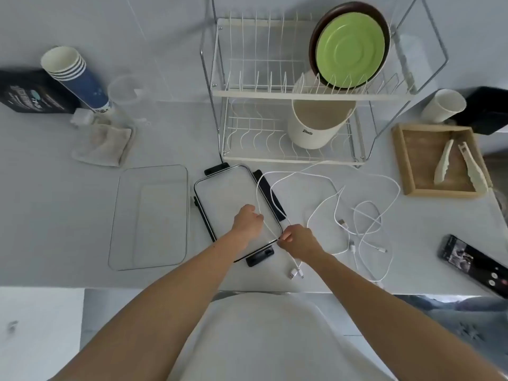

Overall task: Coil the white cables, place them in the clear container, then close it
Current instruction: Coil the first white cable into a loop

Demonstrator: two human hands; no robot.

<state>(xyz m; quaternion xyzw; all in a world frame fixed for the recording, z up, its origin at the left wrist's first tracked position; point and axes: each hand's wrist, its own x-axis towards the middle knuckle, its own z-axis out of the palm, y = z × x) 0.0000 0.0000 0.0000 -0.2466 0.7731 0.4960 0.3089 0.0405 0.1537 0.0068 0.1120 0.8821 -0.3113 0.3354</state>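
Several white cables [330, 199] lie in loose tangles on the grey table, right of centre. My left hand [247, 221] is closed on one cable strand above the lid [220, 193], a clear panel with black clips. My right hand [298, 239] pinches the same cable just past the lid's near right corner. From that hand the cable's plug ends [295, 273] hang down toward the table edge. The clear container [126, 215] stands open and empty to the left of the lid.
A two-tier dish rack [288, 158] with plates and a white pot stands behind the cables. A wooden tray [398, 160] with tongs is at right, a phone [472, 264] at the near right edge. Stacked cups [74, 75] and a cloth [104, 144] sit at far left.
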